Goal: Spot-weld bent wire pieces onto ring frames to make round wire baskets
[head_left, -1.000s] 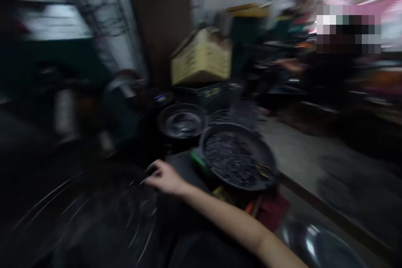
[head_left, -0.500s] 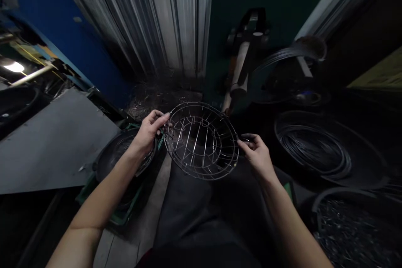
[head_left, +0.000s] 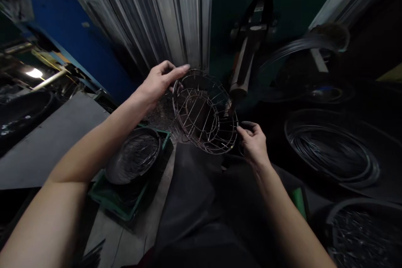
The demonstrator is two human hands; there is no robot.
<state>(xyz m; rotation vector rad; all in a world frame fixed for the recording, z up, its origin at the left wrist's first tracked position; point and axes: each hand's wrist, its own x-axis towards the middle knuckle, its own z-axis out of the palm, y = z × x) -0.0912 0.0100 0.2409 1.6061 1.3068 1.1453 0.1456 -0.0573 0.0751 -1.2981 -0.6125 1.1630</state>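
A round wire basket (head_left: 202, 127) is held up between my hands, above my lap. My left hand (head_left: 161, 81) grips its rim at the upper left, thumb on top and fingers curled underneath. At the lower right, my right hand (head_left: 255, 140) pinches the rim between thumb and fingers. The basket tilts, its left side raised, and its ringed, barred bottom shows through the opening. Just beyond it stands a machine arm (head_left: 243, 67) with a rod-like end close to the basket's far right side.
At left, a green crate (head_left: 125, 213) bears a dark bowl (head_left: 133, 155) of wire pieces, beside a grey sheet (head_left: 63, 134). On the right are a basin with coiled wire (head_left: 333, 155) and a tub of small metal parts (head_left: 361, 230). Corrugated metal (head_left: 150, 16) stands behind.
My left hand has moved up and away, lifting the basket's left side, so the basket now tilts more steeply. My right hand keeps its hold on the rim. The view has shifted slightly.
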